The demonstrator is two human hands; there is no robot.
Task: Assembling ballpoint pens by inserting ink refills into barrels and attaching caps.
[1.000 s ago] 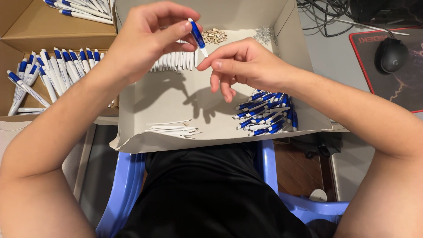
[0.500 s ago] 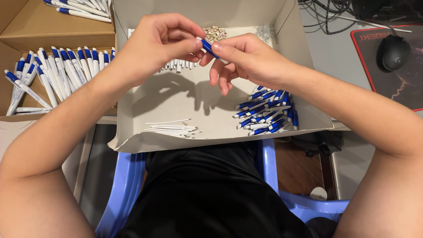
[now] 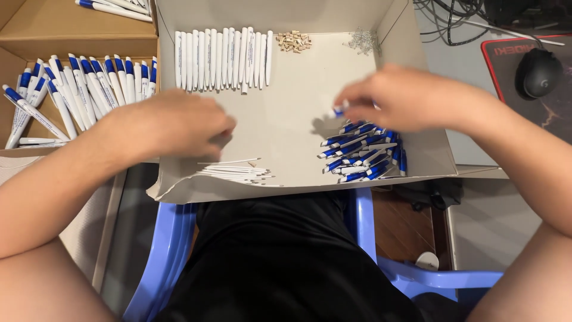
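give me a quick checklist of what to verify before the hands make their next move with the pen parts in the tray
1. Right hand over the pile of blue pen parts: ok; a blue piece shows at its fingertips, grip blurred.
2. Left hand just above the thin white refills: ok; whether it holds one, cannot tell.
3. White barrels lined up in a row at the tray's far side: ok.
4. Small tan pieces and clear springs in separate heaps: ok.
5. Cardboard tray bare in the middle for working: ok.
6. Assembled pens kept in the side box: ok.
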